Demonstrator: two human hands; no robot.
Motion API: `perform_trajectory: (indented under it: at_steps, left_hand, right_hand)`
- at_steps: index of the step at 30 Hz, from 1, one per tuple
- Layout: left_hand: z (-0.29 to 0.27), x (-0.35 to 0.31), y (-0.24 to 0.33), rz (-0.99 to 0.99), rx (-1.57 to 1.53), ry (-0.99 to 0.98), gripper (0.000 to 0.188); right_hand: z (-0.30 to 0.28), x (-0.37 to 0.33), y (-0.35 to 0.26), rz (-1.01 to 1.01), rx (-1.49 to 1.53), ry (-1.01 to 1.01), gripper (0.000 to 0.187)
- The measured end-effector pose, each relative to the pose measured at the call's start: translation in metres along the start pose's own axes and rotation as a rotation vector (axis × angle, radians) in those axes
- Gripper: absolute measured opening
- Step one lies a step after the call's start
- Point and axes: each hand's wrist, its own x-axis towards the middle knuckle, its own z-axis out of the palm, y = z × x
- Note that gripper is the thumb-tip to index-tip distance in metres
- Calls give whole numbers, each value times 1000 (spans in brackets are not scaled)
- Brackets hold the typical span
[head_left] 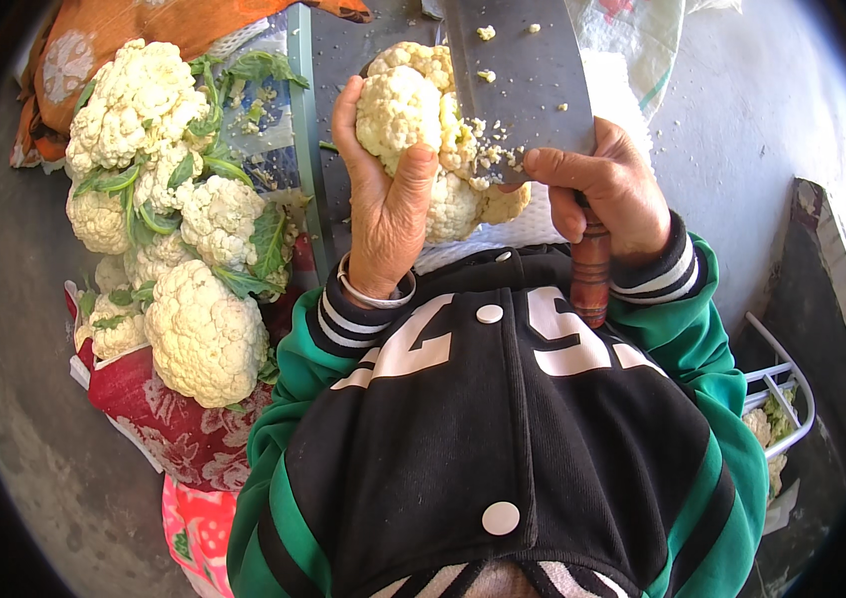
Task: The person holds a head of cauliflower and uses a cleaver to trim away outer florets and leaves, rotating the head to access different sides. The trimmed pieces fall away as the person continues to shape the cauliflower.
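Note:
A pale cream cauliflower [398, 115] rests in my left hand [388, 204], whose thumb and fingers wrap round its left side. My right hand [610, 189] grips a broad cleaver [518, 85] by the neck of its turned reddish-brown wooden handle [590, 269]. The dark blade lies against the cauliflower's right side and hides part of it. Small crumbs and bits of floret [493, 154] cling to the blade near my right thumb. A loose-looking floret [505, 204] sticks out below the blade; whether it is still attached I cannot tell.
Several whole cauliflowers [206, 334] with green leaves are heaped at the left, on a red patterned cloth [174, 424]. An orange cloth [104, 50] lies behind them. White padded sheeting [513, 231] sits under the work. At the lower right is a white wire rack [797, 399] with cauliflower pieces.

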Motion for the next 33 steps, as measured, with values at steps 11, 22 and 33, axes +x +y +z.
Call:
perform_trajectory:
  at_steps: [11,22,33]
  left_hand:
    - [3,-3,0,0,-3,4,78]
    - [4,0,0,-19,23,45,76]
    - [4,-1,1,-26,18,36,78]
  right_hand:
    - [12,1,6,-102,38,99,13]
    - [9,15,17,-258,-19,61,12]
    - [19,13,11,-206,50,132,14]
